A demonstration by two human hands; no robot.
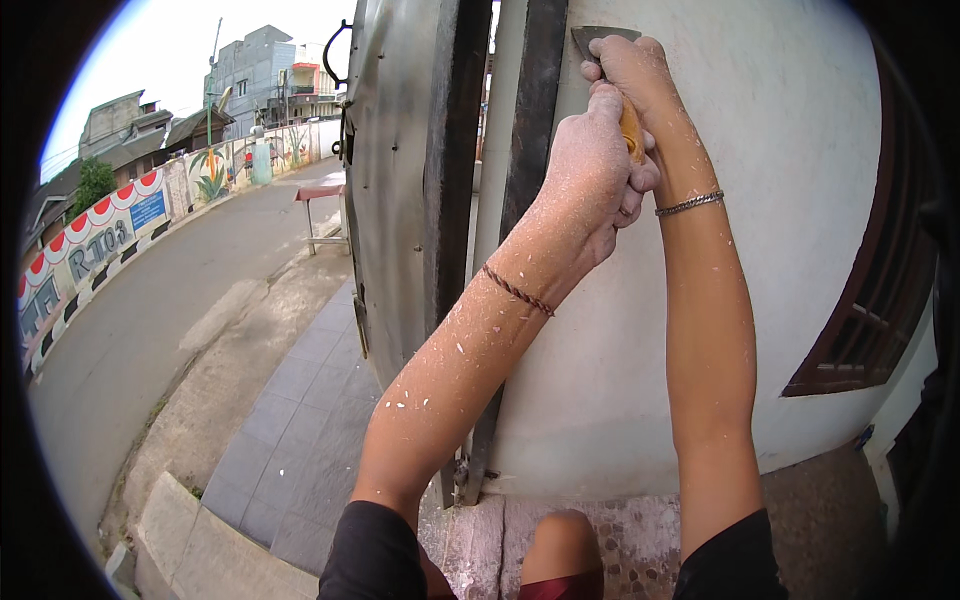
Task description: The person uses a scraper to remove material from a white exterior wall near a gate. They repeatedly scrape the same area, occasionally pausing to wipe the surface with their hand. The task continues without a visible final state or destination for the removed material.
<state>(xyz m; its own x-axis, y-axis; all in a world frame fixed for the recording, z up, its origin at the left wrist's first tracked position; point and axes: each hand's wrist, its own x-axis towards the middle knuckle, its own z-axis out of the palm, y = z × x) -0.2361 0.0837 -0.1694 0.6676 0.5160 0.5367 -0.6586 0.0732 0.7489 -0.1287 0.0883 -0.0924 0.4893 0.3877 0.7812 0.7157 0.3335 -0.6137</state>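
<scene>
A scraper with a yellow-orange handle (pixel 631 130) is gripped in both my hands, raised high in front of me. My left hand (pixel 592 165), coated in pale dust, is wrapped round the handle's lower part. Higher up, my right hand (pixel 645 75) is closed on the tool near its flat, dark metal blade (pixel 598 36). The blade lies at the white wall (pixel 780 160), close to a dark vertical post (pixel 533 110); whether its edge touches the wall I cannot tell. White flakes and dust speckle both forearms.
A metal gate panel (pixel 395 180) stands just left of the post. Beyond it are grey tiles (pixel 290 430), a road (pixel 180 310) and a painted boundary wall (pixel 130 220). A brown-framed window (pixel 850 320) is at right. My knee (pixel 562 550) shows below, above a flake-strewn floor.
</scene>
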